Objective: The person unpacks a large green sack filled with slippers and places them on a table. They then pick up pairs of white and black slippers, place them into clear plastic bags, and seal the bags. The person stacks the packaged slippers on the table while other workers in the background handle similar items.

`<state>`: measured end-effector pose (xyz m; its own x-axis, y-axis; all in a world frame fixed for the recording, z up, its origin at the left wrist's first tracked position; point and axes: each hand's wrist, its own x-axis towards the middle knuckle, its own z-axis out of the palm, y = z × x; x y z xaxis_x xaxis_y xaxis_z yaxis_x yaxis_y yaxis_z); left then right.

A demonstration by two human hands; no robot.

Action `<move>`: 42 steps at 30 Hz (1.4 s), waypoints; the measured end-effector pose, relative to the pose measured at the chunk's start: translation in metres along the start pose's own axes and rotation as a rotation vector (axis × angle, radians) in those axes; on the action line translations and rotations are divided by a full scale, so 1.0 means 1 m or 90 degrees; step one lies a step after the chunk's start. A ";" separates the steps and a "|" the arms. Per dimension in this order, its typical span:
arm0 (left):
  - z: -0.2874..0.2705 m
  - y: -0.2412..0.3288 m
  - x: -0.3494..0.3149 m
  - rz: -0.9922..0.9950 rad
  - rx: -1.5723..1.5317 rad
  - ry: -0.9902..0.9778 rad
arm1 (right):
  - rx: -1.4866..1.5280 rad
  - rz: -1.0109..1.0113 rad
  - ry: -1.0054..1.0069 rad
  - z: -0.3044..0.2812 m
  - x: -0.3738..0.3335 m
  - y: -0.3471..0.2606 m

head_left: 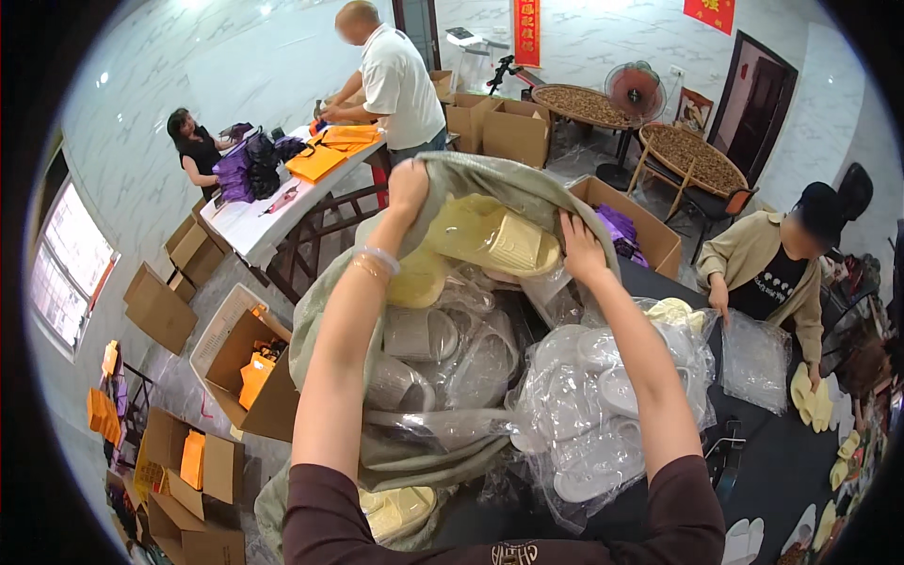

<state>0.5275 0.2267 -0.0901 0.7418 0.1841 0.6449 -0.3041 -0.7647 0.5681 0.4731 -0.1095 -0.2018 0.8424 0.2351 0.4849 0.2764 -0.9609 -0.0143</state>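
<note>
My left hand is closed around the far rim of a large grey-green woven sack, pulling it upright. Along the sack's right side my right hand grips the fabric, fingers bent beside the yellow slippers. Clear-wrapped yellow slippers lie high in the sack's mouth. Below them are several wrapped grey slippers. A pile of wrapped pale slippers rests on the black table under my right forearm. Another yellow pair shows at the sack's near edge.
Open cardboard boxes stand to the left. At right, a person touches clear plastic bags, near loose yellow slippers. Two people stand by a white table with orange bags. A dark stapler-like tool lies right.
</note>
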 end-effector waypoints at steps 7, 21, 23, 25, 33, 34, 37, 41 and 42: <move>-0.024 -0.015 0.044 0.024 -0.094 -0.179 | -0.037 0.063 -0.032 0.028 0.039 0.017; 0.030 -0.026 -0.043 0.325 0.126 -0.183 | 0.791 0.586 -0.083 0.109 0.076 0.057; 0.017 -0.043 -0.033 0.017 0.064 -0.205 | 0.940 0.536 -0.286 0.047 0.066 -0.005; 0.016 -0.077 -0.001 -0.040 0.056 -0.052 | 1.150 0.388 -0.468 0.037 0.071 0.008; -0.006 -0.094 0.046 -0.098 0.075 -0.158 | 1.229 0.447 -0.376 0.037 0.100 0.045; -0.002 -0.095 0.037 -0.054 0.215 -0.111 | 0.930 0.454 -0.162 0.064 0.098 0.052; 0.003 -0.102 -0.004 0.102 0.615 0.005 | 0.080 0.245 0.240 0.095 0.066 0.036; -0.024 -0.120 -0.008 0.079 0.445 -0.043 | 0.136 0.068 0.078 0.081 0.072 0.015; -0.024 -0.104 -0.012 0.043 0.373 -0.049 | 0.192 0.110 0.067 0.082 0.075 0.024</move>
<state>0.5363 0.3190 -0.1448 0.7806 0.0949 0.6178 0.0126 -0.9906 0.1362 0.5808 -0.1028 -0.2377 0.8409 0.0414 0.5395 0.2714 -0.8949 -0.3543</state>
